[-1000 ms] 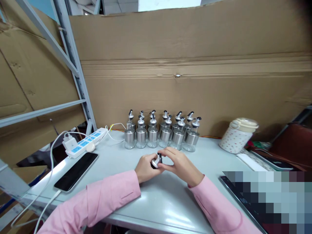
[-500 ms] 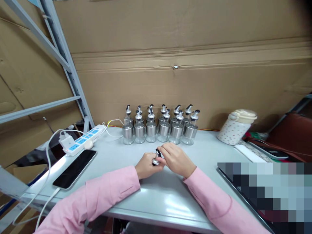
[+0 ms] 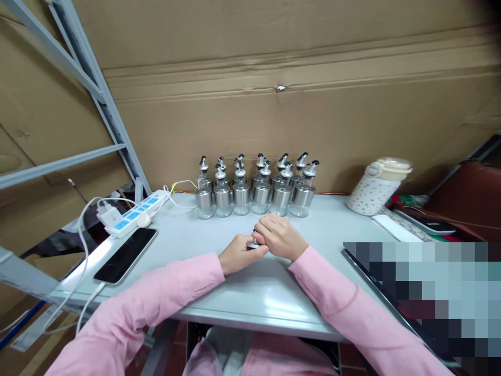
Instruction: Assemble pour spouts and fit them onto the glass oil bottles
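Note:
Above the table, my left hand (image 3: 240,254) is closed round the base of a pour spout (image 3: 254,244), a silver bottle top with a dark rim. My right hand (image 3: 279,237) has its fingers wrapped over the upper end of the same spout, hiding most of it. The two hands touch. Beyond them stand two rows of glass oil bottles (image 3: 281,198) with steel sleeves, most topped with silver and black spouts. The front left bottle (image 3: 204,199) seems to have no spout on its neck.
On the left lie a black phone (image 3: 126,256) on a cable and a white power strip (image 3: 135,214). A speckled white flask (image 3: 373,189) stands at the right, behind a pixelated flat object (image 3: 426,297). Cardboard (image 3: 242,120) lines the back; a metal rack (image 3: 113,122) rises at left.
The view has tipped down, so everything sits higher in the picture. My right hand has closed further over the spout's top, whose black tip is now mostly covered.

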The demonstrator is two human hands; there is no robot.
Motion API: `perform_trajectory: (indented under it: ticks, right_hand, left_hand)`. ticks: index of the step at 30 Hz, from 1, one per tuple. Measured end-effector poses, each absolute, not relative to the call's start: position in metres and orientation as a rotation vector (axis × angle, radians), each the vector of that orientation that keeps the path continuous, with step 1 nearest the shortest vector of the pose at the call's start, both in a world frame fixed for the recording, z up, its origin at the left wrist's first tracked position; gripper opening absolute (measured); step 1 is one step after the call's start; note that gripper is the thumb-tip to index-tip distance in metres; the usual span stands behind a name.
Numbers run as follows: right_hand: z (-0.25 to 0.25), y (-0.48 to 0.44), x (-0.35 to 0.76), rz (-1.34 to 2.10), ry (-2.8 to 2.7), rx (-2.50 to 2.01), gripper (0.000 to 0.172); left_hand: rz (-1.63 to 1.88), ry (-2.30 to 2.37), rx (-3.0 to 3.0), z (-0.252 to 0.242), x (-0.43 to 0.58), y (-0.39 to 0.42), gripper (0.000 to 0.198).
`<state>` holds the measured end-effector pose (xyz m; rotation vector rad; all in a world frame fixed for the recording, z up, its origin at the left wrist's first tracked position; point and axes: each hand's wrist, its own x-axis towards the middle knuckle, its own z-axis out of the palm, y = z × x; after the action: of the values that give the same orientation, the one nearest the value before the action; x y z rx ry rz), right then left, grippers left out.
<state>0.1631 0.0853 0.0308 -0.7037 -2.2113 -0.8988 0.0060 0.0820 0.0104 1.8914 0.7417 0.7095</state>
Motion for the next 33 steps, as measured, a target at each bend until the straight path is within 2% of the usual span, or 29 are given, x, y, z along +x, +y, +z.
perform_trajectory:
  ticks: [5,11,14,17,20,26,31,33]
  right_hand:
    - [0.03,0.083,0.161,-0.827,-2.183,-0.668,0.049]
    - [0.041,0.085,0.169,-0.207,-1.79,-1.202,0.064]
    - [0.042,0.095,0.18,-0.091,-1.784,-1.592,0.059]
    - [0.033,0.105,0.188,0.02,-1.932,-1.957,0.047]
    - [0.023,0.109,0.191,0.121,-2.046,-2.124,0.043]
    - [0.017,0.109,0.195,0.122,-2.076,-2.14,0.031]
    - [0.009,0.113,0.198,0.073,-2.233,-1.897,0.041]
    - [0.005,0.115,0.201,0.075,-2.292,-1.839,0.039]
  left_hand:
    - [0.692,0.744,1.938,0.007,0.004,0.08,0.044]
    - [0.49,0.527,2.535,-0.006,0.004,0.097,0.035]
    - [0.386,0.456,2.754,-0.008,0.004,0.102,0.038]
    - [0.368,0.369,2.93,-0.007,0.004,0.102,0.044]
    - [0.359,0.299,3.014,-0.006,0.003,0.101,0.045]
    - [0.352,0.253,2.975,-0.006,0.003,0.101,0.052]
    - [0.343,0.249,2.991,-0.005,-0.001,0.108,0.049]
    - [0.337,0.297,3.009,-0.005,-0.003,0.113,0.048]
